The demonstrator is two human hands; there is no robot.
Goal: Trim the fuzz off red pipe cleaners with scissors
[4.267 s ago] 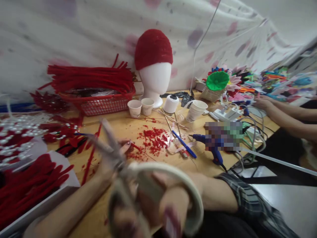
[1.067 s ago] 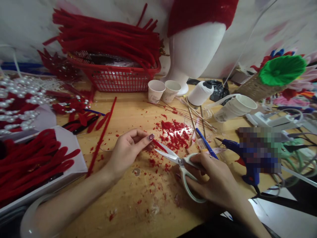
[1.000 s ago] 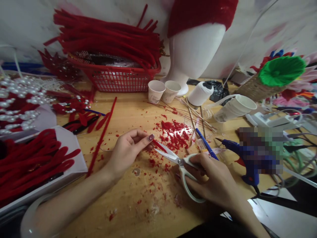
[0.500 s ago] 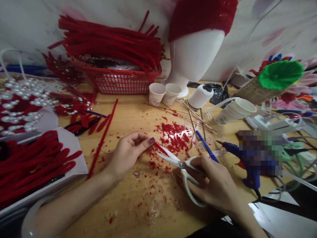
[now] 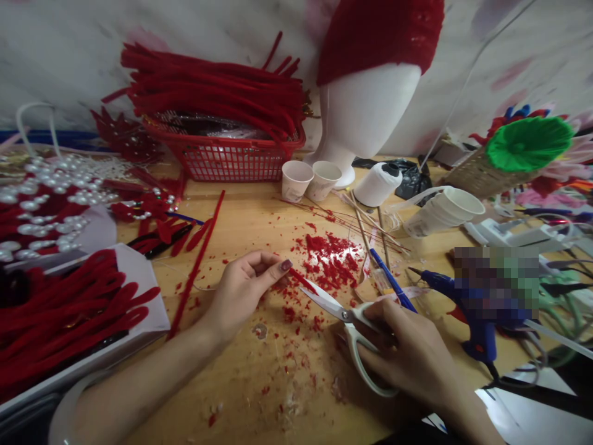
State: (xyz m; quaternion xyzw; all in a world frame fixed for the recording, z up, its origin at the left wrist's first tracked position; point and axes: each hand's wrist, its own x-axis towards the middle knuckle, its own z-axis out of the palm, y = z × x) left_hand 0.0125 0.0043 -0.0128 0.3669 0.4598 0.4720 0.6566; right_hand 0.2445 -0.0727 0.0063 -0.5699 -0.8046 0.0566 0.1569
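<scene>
My left hand point(image 5: 243, 290) is closed in a pinch on a short red pipe cleaner point(image 5: 303, 281), whose free end points right over the wooden table. In my right hand point(image 5: 403, 346) is a pair of scissors point(image 5: 356, 321) with pale handles, the fingers wrapped through the loops. The blades lie close together, with their tips beside the pipe cleaner. Red fuzz clippings point(image 5: 328, 256) are scattered behind and below the blades. A longer red pipe cleaner point(image 5: 197, 266) lies flat to the left of my left hand.
A white box point(image 5: 148, 284) of red looped stems stands at left. Behind are a red basket point(image 5: 227, 161), paper cups point(image 5: 296, 179), a mannequin head point(image 5: 365, 111) and a thread spool point(image 5: 378, 184). A blue glue gun point(image 5: 479, 315) lies at right, near a blue pen point(image 5: 393, 281).
The scissor blades have closed from slightly apart to nearly together beside the pipe cleaner. The whole view has shifted a little, and both hands keep their grips.
</scene>
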